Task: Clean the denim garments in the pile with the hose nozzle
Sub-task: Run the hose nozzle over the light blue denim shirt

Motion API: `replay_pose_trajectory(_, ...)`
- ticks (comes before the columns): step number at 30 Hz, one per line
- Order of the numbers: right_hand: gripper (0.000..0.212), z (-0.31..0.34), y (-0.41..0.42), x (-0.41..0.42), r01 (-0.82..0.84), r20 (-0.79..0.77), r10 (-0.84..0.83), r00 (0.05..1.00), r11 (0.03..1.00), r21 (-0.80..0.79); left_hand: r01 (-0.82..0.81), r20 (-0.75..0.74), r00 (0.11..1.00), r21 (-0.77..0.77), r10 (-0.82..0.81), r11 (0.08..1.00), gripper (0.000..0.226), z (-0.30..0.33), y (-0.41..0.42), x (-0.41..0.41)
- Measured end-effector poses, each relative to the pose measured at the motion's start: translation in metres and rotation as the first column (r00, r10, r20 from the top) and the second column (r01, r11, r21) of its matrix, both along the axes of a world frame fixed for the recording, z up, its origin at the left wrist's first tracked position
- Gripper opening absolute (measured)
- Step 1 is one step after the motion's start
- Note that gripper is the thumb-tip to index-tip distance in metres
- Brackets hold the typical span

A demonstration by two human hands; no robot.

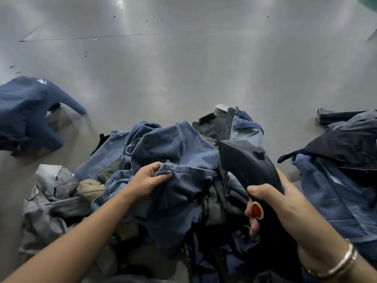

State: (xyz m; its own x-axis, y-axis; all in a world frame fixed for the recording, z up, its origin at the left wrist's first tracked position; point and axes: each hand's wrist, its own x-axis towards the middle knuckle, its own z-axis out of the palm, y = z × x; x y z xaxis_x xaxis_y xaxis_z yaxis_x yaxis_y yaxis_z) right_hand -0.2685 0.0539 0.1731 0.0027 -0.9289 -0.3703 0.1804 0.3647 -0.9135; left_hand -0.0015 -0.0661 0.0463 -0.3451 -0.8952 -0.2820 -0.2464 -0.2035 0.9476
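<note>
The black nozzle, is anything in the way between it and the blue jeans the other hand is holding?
Nothing visible. The nozzle, gripped by the right hand, sits just right of the denim garment that the left hand pinches.

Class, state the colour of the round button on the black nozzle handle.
Red with a pale rim: the button on the nozzle, gripped by the right hand, head view.

Grey metal surface, glossy with light streaks. Thin seam line runs across the far part. Small dark specks scattered near the far edge and at left. Green patch in the top right corner.
</note>
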Motion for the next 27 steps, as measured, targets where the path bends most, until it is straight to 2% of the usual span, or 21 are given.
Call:
replay_pose_trajectory(2, 0.023, 0.0, 0.002, 0.006, -0.053, 0.017, 0.052, 0.998, 0.998, 0.021, -0.074, -0.17, 0.982, 0.057, 0.082, 0.996, 0.02, 0.015, 0.004, -0.009)
replay_pose_trajectory(4, 0.027, -0.002, 0.004, 0.015, -0.101, 0.041, 0.099, 0.994, 0.993, 0.056, -0.093, -0.272, 0.956, 0.083, 0.113, 0.992, 0.023, 0.027, 0.008, -0.016)
replay_pose_trajectory(9, 0.028, -0.008, 0.002, 0.036, -0.18, 0.112, 0.167, 0.98, 0.976, 0.123, 0.003, -0.268, 0.963, 0.017, 0.001, 1.0, 0.025, 0.044, 0.021, -0.034)
replay_pose_trajectory(14, 0.018, -0.01, -0.008, 0.041, -0.089, 0.101, 0.073, 0.992, 0.984, 0.156, 0.129, -0.243, 0.962, 0.017, -0.121, 0.992, 0.022, 0.045, 0.037, -0.045)
replay_pose_trajectory(16, 0.015, -0.006, -0.018, 0.035, -0.015, 0.102, -0.003, 0.995, 0.985, 0.172, 0.135, -0.25, 0.961, 0.053, -0.118, 0.989, 0.025, 0.044, 0.039, -0.046)
replay_pose_trajectory(18, 0.012, -0.001, -0.024, 0.027, 0.039, 0.122, -0.064, 0.99, 0.98, 0.197, 0.082, -0.29, 0.956, 0.098, -0.05, 0.992, 0.018, 0.045, 0.04, -0.047)
replay_pose_trajectory(21, 0.011, 0.0, -0.018, 0.022, -0.005, 0.143, -0.023, 0.989, 0.981, 0.196, 0.029, -0.349, 0.937, 0.156, 0.027, 0.987, 0.025, 0.046, 0.037, -0.046)
replay_pose_trajectory(24, 0.014, -0.006, -0.003, 0.033, -0.094, 0.137, 0.067, 0.988, 0.974, 0.204, 0.06, -0.371, 0.929, 0.148, -0.001, 0.987, 0.024, 0.046, 0.035, -0.046)
replay_pose_trajectory(27, 0.017, -0.011, -0.009, 0.043, -0.067, 0.124, 0.042, 0.991, 0.977, 0.204, 0.142, -0.331, 0.938, 0.096, -0.103, 0.985, 0.019, 0.044, 0.034, -0.041)
